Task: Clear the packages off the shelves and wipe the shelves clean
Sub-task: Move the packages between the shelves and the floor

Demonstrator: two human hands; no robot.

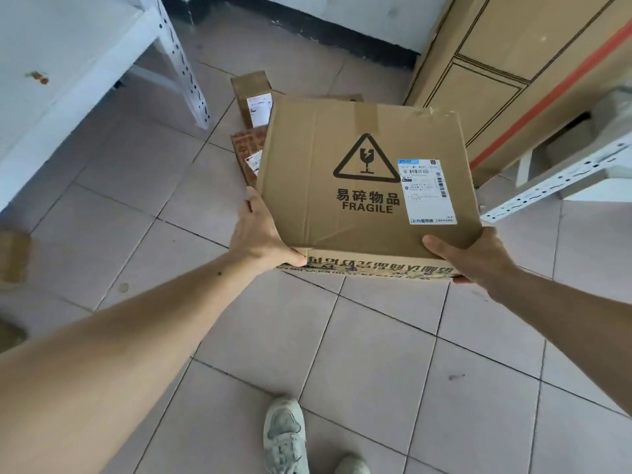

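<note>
I hold a large brown cardboard box marked FRAGILE, with a white shipping label, above the tiled floor. My left hand grips its near left corner and my right hand grips its near right corner from below. Behind the box, two smaller packages lie on the floor: a brown one with a white label and a patterned one, partly hidden by the held box. A white metal shelf stands at the upper left with nothing visible on its board.
A tall stack of big cardboard cartons fills the upper right. A second white shelf frame juts in at the right. My shoes stand on the tiles near the bottom. Another cardboard piece lies at the left edge.
</note>
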